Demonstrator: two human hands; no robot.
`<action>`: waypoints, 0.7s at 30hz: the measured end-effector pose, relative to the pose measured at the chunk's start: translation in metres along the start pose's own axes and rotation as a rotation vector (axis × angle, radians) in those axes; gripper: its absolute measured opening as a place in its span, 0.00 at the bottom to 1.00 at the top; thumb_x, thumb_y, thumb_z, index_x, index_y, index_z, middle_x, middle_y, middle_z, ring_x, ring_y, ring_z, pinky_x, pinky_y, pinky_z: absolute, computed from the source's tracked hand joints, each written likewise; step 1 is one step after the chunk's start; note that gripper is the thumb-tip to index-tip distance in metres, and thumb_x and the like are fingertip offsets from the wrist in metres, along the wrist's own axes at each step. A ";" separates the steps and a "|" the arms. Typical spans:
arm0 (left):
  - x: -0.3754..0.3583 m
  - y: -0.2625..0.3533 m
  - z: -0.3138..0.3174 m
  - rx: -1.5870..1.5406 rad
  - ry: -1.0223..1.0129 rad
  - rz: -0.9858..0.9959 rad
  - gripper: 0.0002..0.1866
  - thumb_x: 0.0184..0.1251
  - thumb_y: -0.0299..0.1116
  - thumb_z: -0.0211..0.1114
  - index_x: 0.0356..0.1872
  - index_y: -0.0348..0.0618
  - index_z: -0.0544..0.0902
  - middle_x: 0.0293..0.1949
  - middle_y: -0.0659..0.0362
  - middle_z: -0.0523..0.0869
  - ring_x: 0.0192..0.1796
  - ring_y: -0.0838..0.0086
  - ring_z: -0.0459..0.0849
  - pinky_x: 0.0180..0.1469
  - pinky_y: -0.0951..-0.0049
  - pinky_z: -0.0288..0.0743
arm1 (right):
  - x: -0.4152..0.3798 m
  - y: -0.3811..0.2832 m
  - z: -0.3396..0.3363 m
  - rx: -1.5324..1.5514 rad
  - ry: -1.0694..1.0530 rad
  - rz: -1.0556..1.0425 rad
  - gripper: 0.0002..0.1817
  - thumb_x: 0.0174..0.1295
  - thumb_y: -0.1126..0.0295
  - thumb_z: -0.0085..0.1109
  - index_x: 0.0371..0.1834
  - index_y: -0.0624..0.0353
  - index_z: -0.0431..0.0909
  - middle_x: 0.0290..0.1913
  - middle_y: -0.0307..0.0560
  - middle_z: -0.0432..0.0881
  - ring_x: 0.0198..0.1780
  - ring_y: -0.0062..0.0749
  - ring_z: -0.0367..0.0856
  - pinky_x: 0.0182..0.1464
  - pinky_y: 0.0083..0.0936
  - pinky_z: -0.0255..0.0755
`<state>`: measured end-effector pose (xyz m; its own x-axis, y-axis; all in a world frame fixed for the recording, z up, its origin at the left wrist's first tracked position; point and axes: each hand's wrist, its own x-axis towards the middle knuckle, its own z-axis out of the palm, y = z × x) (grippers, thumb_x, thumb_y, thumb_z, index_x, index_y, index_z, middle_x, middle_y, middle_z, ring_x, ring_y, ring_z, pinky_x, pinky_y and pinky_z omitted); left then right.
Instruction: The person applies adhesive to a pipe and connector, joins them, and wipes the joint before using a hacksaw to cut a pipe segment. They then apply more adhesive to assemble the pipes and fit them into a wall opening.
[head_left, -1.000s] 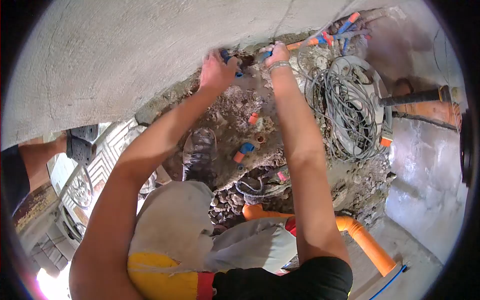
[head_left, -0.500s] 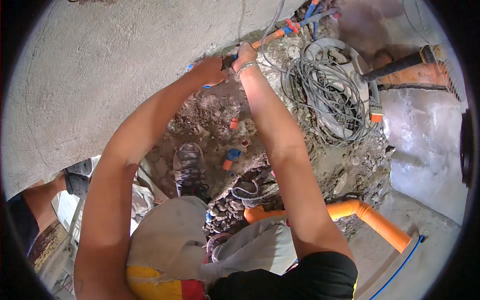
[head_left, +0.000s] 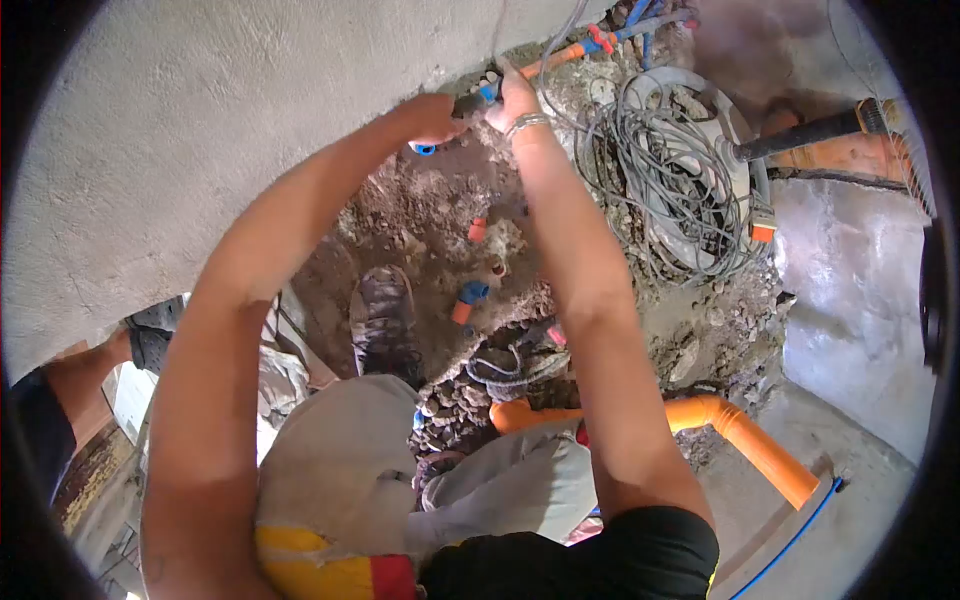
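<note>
Close to the wall's foot, my right hand (head_left: 516,98) is closed around the end of an orange pipe (head_left: 545,68), where a blue pipe fitting (head_left: 488,92) shows at its fingers. My left hand (head_left: 436,118) is just to the left, fingers curled and mostly hidden behind the back of the hand; I cannot tell what it grips. Right below it sits a blue ring-shaped fitting (head_left: 425,150). A narrow dark gap lies between the two hands. Further along the pipe is a red valve handle (head_left: 600,40).
Tangled grey cable (head_left: 665,190) lies over a pale round lid on the right. Loose orange and blue fittings (head_left: 468,300) rest on the dirt near my shoe (head_left: 382,320). A large orange drain pipe (head_left: 760,455) crosses the lower right. Another person's foot (head_left: 150,345) is at left.
My right hand has shifted slightly up and right, and the hands are further apart. The blue fitting beside the right fingers now shows more clearly. The whole view has shifted slightly.
</note>
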<state>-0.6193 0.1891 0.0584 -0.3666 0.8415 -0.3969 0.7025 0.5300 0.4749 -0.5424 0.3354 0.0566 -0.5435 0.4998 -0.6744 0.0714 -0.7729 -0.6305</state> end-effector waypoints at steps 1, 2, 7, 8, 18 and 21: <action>-0.002 0.001 0.000 -0.013 -0.004 0.000 0.25 0.70 0.52 0.65 0.46 0.33 0.81 0.34 0.49 0.89 0.37 0.62 0.88 0.42 0.59 0.80 | -0.014 -0.009 -0.005 -0.160 -0.039 0.009 0.17 0.75 0.52 0.55 0.52 0.53 0.75 0.40 0.49 0.78 0.37 0.43 0.80 0.56 0.54 0.78; -0.007 0.003 -0.004 -0.011 0.014 -0.017 0.26 0.70 0.52 0.66 0.45 0.33 0.82 0.34 0.50 0.89 0.36 0.63 0.87 0.41 0.60 0.80 | -0.018 -0.015 -0.017 -0.207 -0.103 0.086 0.28 0.78 0.54 0.51 0.70 0.64 0.65 0.66 0.61 0.72 0.69 0.57 0.73 0.70 0.64 0.69; -0.002 -0.011 -0.026 -0.386 -0.243 0.047 0.18 0.76 0.43 0.64 0.36 0.34 0.85 0.33 0.58 0.89 0.31 0.77 0.84 0.35 0.70 0.78 | -0.050 -0.008 -0.064 -0.300 -0.072 0.033 0.27 0.81 0.56 0.43 0.72 0.67 0.65 0.67 0.62 0.73 0.67 0.57 0.76 0.71 0.56 0.70; -0.003 -0.013 -0.027 -0.365 -0.261 0.075 0.19 0.79 0.43 0.59 0.38 0.35 0.86 0.33 0.59 0.89 0.30 0.79 0.83 0.34 0.73 0.78 | -0.050 -0.002 -0.073 -0.306 -0.116 0.032 0.27 0.80 0.56 0.46 0.71 0.67 0.67 0.63 0.60 0.76 0.64 0.56 0.78 0.68 0.55 0.73; -0.011 0.001 -0.040 -0.394 -0.203 -0.003 0.19 0.79 0.45 0.60 0.36 0.39 0.86 0.33 0.59 0.89 0.30 0.76 0.85 0.36 0.70 0.82 | -0.204 0.024 -0.142 -0.306 -0.161 0.020 0.12 0.74 0.69 0.56 0.49 0.68 0.82 0.39 0.46 0.85 0.36 0.29 0.85 0.38 0.25 0.85; -0.006 0.004 -0.041 -0.237 -0.189 0.077 0.14 0.76 0.39 0.63 0.35 0.38 0.86 0.33 0.58 0.89 0.30 0.75 0.85 0.37 0.69 0.82 | -0.221 0.040 -0.190 -0.223 -0.119 0.017 0.11 0.73 0.70 0.57 0.48 0.68 0.81 0.36 0.45 0.84 0.32 0.26 0.83 0.37 0.24 0.84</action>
<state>-0.6390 0.1904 0.0945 -0.1823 0.8573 -0.4815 0.5539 0.4941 0.6701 -0.2605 0.2682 0.1073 -0.6341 0.4283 -0.6438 0.2565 -0.6689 -0.6977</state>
